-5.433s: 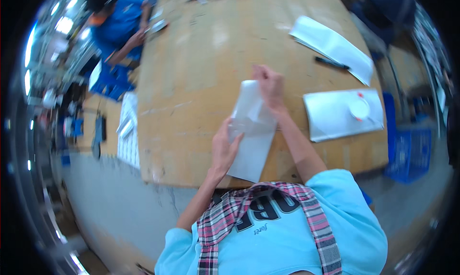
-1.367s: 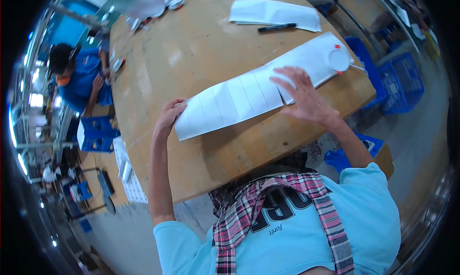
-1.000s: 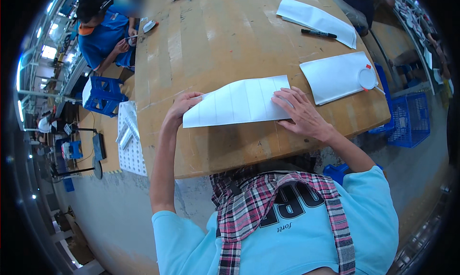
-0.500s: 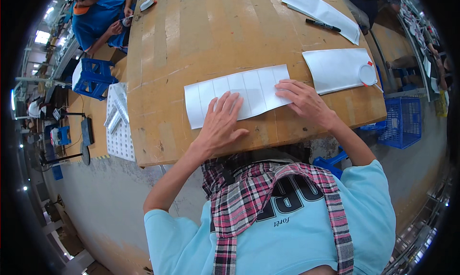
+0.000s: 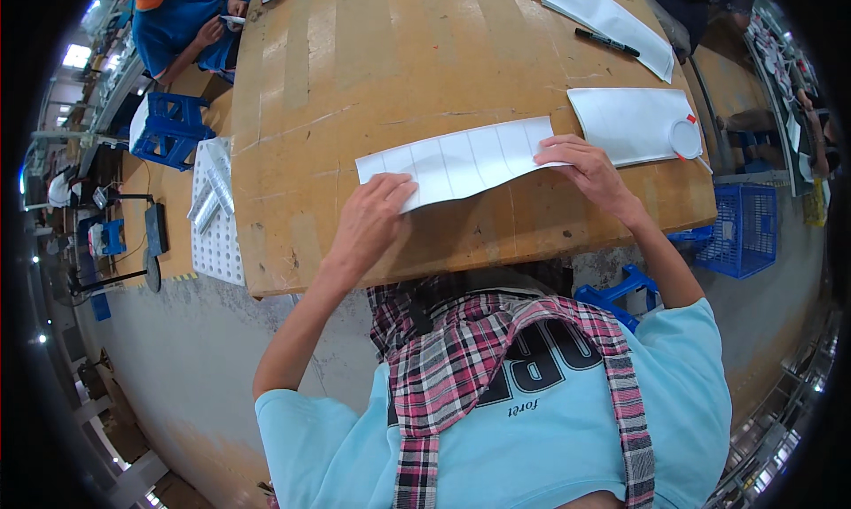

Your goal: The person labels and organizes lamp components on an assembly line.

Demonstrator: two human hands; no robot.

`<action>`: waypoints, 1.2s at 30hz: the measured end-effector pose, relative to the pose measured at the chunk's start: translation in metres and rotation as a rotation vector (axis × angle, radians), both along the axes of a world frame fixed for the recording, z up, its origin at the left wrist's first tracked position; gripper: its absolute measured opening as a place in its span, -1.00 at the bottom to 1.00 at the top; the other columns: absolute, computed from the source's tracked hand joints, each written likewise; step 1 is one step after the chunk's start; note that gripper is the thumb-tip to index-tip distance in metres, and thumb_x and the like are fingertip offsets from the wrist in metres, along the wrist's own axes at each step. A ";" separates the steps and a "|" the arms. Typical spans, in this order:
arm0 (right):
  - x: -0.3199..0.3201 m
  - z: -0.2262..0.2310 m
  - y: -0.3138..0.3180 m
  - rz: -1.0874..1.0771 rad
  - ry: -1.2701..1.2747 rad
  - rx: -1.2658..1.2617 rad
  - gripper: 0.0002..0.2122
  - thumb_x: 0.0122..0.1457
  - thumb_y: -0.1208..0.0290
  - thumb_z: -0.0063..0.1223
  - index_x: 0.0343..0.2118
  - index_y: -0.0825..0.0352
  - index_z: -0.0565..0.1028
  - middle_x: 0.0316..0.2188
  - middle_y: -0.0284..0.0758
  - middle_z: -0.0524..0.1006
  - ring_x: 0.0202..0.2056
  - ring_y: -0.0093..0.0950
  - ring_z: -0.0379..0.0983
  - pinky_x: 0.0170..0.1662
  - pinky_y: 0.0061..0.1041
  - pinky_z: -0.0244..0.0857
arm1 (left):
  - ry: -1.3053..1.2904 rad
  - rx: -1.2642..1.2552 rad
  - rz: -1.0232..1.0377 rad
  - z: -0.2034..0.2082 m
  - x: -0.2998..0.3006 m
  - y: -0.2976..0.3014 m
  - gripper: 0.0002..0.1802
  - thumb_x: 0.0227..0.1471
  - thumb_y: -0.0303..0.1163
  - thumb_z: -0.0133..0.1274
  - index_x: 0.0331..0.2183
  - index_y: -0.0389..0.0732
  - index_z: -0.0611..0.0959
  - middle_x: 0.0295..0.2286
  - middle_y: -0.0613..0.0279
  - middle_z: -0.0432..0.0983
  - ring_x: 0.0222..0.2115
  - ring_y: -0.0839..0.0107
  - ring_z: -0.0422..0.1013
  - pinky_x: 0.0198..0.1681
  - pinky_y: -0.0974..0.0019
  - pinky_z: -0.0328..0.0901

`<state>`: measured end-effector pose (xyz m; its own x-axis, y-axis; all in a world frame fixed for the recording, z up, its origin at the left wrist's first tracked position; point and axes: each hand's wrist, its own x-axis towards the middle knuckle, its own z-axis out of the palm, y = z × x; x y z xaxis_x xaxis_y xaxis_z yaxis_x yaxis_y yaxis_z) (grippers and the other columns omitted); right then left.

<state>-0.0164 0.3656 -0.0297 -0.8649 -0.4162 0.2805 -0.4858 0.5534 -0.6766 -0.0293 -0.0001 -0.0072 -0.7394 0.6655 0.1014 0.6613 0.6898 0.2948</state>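
Observation:
A white paper sheet [image 5: 470,162], crossed by several thin lines, stretches between my two hands, its near edge curving up off the table. My left hand [image 5: 374,215] grips the sheet's near left corner, fingers curled on top and the thumb hidden. At the right end, my right hand [image 5: 581,165] pinches the sheet, fingers above it and thumb out of sight. Beside my right hand lies a white paper stack [image 5: 625,124]. On that stack's right side rests a round white roll [image 5: 685,139] with red bits.
A black marker [image 5: 607,42] lies by folded white sheets [image 5: 612,22] at the far right of the brown table [image 5: 425,57]. A blue crate [image 5: 743,230] stands off the right edge. Blue stools [image 5: 173,128] stand left, near a person in blue [image 5: 182,31].
My left hand has moved from lying flat on the sheet to gripping its near left corner. The sheet's near edge has lifted, and my right hand has shifted slightly right.

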 end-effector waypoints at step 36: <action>-0.006 -0.004 -0.047 -0.683 -0.303 -0.007 -0.71 0.16 0.42 0.03 -0.07 0.34 0.33 -0.50 -0.19 0.53 -0.49 -0.38 0.45 -0.39 -0.40 0.28 | -0.002 0.295 0.792 -0.038 0.004 0.005 -0.78 0.09 -0.36 -0.01 -0.22 -0.25 0.52 -0.47 0.10 0.49 -0.43 0.21 0.40 -0.28 0.20 0.17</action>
<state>-0.0225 0.3189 -0.0334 -0.9702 0.2421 -0.0109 0.1730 0.6603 -0.7308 -0.0249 0.0045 -0.0453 -0.9767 -0.1030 0.1883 0.0144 0.8439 0.5364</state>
